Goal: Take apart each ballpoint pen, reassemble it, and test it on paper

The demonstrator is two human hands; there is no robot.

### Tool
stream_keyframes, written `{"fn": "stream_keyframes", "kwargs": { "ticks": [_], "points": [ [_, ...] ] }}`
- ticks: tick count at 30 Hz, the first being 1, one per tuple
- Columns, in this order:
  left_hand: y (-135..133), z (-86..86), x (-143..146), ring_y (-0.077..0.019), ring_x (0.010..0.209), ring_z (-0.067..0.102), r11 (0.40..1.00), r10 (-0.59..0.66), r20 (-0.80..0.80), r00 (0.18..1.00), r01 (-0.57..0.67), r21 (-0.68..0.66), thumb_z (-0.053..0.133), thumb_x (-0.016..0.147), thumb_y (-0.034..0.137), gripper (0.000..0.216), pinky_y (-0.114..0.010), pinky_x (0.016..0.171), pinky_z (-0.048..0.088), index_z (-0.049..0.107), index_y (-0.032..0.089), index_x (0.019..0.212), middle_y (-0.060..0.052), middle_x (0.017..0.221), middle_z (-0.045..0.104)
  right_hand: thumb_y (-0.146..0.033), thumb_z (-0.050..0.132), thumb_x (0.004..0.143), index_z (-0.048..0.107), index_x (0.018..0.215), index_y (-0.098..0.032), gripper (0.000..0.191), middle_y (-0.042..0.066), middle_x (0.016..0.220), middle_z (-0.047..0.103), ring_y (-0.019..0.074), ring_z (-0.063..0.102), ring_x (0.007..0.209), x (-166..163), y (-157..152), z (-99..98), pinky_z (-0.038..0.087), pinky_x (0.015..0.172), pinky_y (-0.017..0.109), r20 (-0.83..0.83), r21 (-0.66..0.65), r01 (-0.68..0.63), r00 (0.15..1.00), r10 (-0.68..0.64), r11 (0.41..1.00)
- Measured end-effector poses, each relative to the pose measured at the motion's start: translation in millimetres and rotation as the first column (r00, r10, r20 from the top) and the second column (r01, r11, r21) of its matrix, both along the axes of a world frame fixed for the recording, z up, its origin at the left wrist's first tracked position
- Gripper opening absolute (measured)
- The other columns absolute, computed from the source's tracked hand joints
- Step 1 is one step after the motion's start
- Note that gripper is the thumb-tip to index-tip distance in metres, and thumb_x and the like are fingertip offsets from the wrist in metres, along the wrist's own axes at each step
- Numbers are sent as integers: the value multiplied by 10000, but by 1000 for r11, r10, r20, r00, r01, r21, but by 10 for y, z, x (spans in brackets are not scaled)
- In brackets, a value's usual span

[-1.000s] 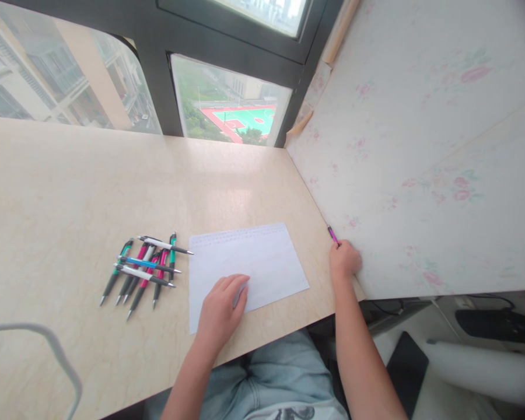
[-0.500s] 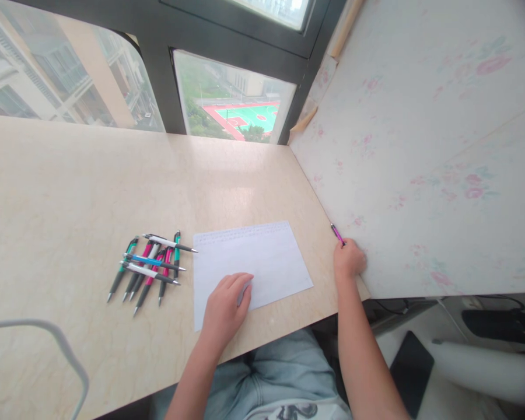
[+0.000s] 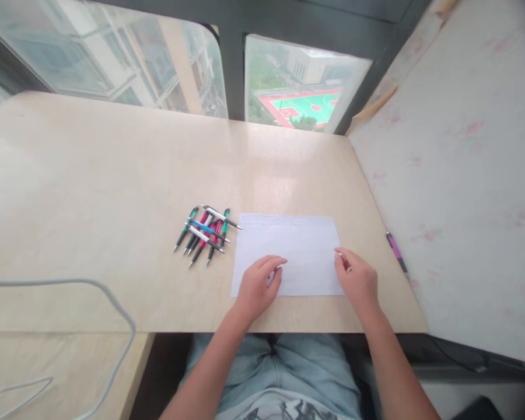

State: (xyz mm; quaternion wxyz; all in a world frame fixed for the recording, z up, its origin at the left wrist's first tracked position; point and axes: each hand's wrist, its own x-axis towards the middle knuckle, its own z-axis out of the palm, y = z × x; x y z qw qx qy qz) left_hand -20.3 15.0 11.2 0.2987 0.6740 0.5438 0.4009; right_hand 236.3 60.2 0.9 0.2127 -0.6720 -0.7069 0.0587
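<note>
A white sheet of paper [image 3: 304, 242] lies on the desk with small handwriting along its top edge. My left hand [image 3: 260, 286] rests over its lower left part, fingers loosely bent and thumb apart, holding nothing. Over the sheet's right edge is my right hand [image 3: 359, 283], its fingers curved with a gap to the thumb and nothing visible between them. A purple and black pen [image 3: 396, 251] lies by the wall, to the right of that hand and apart from it. Left of the sheet, several click pens [image 3: 206, 233] in green, pink, blue and white with black grips lie crossed in a pile.
The pale desk [image 3: 126, 175] runs back to a dark window frame [image 3: 234, 70]. A flowered wall panel [image 3: 464, 204] borders it on the right. A grey cable [image 3: 79, 281] curves over the desk at the lower left. The desk's front edge is close to my lap.
My right hand has let go of the purple pen by the wall and moved left to the paper's edge. The left hand stays on the sheet. The view has turned rightward-to-left, shifting everything right.
</note>
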Motion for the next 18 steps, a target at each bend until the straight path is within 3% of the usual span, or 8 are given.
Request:
{"fn": "stream_keyframes", "kwargs": {
  "ticks": [5, 8, 11, 18],
  "points": [
    [-27, 114, -122, -159, 778, 651, 981, 193, 63, 979, -192, -12, 480, 914, 224, 213, -292, 676, 543, 656, 217, 1034, -62, 968, 721, -357, 433, 910, 735, 976, -187, 353, 64, 814, 745, 168, 642, 640, -398, -111, 3, 458, 660, 265, -70, -47, -118, 991, 115, 992],
    [20, 186, -340, -142, 676, 616, 931, 365, -108, 925, -364, 28, 498, 913, 240, 212, -279, 637, 515, 651, 204, 1054, -45, 897, 708, -356, 431, 914, 740, 960, -180, 358, 68, 809, 747, 178, 658, 656, -527, -150, -34, 460, 647, 266, -113, -37, -139, 984, 134, 990],
    [165, 260, -608, -169, 715, 617, 882, 462, -387, 798, -458, 111, 509, 902, 223, 241, -306, 712, 504, 644, 198, 1101, -50, 896, 683, -353, 432, 916, 739, 961, -174, 358, 74, 816, 750, 186, 666, 667, -565, -169, -69, 468, 651, 270, -139, -27, -149, 980, 144, 988],
    [645, 359, -932, -264, 1029, 592, 967, 251, -706, 662, -200, 156, 477, 842, 46, 341, -360, 819, 498, 661, 182, 1095, -133, 1171, 580, -334, 427, 928, 736, 968, -175, 350, 76, 877, 760, 176, 675, 669, -521, -189, -65, 494, 672, 274, -171, 30, -176, 969, 179, 984]
  ]
}}
